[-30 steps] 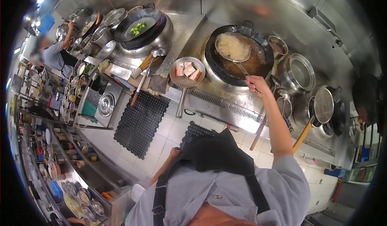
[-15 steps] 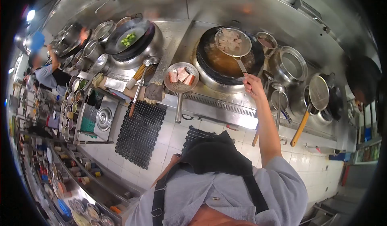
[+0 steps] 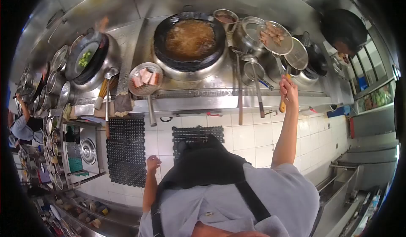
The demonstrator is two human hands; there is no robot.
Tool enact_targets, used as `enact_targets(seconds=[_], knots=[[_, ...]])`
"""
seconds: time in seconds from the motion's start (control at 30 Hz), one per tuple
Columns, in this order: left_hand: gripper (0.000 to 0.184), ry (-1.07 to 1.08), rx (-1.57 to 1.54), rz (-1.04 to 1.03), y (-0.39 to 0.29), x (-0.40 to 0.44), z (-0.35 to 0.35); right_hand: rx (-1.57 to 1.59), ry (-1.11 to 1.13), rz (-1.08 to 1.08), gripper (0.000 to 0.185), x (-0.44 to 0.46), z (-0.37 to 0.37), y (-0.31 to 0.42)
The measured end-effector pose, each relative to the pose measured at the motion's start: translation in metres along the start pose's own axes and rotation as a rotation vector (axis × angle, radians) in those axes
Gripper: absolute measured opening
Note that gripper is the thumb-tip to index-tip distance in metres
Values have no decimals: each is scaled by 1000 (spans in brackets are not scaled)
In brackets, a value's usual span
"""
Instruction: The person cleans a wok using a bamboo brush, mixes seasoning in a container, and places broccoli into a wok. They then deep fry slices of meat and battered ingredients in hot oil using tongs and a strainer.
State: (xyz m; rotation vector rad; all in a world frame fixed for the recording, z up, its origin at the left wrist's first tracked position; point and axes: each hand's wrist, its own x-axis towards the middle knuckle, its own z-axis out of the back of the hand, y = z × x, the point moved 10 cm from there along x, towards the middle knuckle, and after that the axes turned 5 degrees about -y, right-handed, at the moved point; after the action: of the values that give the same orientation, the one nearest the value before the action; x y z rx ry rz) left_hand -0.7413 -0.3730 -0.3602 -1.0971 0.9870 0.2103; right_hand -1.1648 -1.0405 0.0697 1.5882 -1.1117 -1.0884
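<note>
My right hand (image 3: 289, 89) is closed around the handle of a round mesh strainer (image 3: 286, 46). Brown pieces of what looks like meat (image 3: 271, 34) lie in it. The strainer is above the metal pots right of the wok, overlapping a second strainer (image 3: 301, 58) with a yellow handle. My left hand (image 3: 152, 163) hangs low by my apron, its fingers loosely curled with nothing visible in them. Brown liquid bubbles in the large black wok (image 3: 160, 40). Left of it, a perforated ladle (image 3: 151, 110) holds several chunks of layered raw meat (image 3: 146, 76).
Another wok (image 3: 72, 70) with green vegetables (image 3: 85, 59) sits to the left. Ladles (image 3: 258, 89) and a small pot (image 3: 226, 17) stand right of the middle wok. Black mats (image 3: 126, 152) lie on the tiled floor. A co-worker (image 3: 25, 125) stands far left.
My right hand has carried the strainer with the meat from over the wok to the right, above the pots. My left hand has come into fuller view. The camera has turned right.
</note>
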Motion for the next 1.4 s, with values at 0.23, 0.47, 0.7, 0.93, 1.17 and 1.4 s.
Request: enact_targets(seconds=[0.23,0.47,0.7,0.93,1.17,1.4], knots=[[25,23,407,-10,60,-97,-23,-304,-139,110,40,33,125,16],[6,-3,376,-21,184,-75,-44,32,202,-71,36,36,-1,5],[24,75,919,-791,108,-71,-98,79,473,-343,7,65,-201,-62],[35,-189,514,-362,105,-56,-47,149,487,-613,10,45,-276,-132],[34,-101,586,-297,141,-60,-20,432,450,-820,10,68,-305,-155],[34,-116,337,-27,84,-93,-21,-180,541,-310,13,68,-261,-145]])
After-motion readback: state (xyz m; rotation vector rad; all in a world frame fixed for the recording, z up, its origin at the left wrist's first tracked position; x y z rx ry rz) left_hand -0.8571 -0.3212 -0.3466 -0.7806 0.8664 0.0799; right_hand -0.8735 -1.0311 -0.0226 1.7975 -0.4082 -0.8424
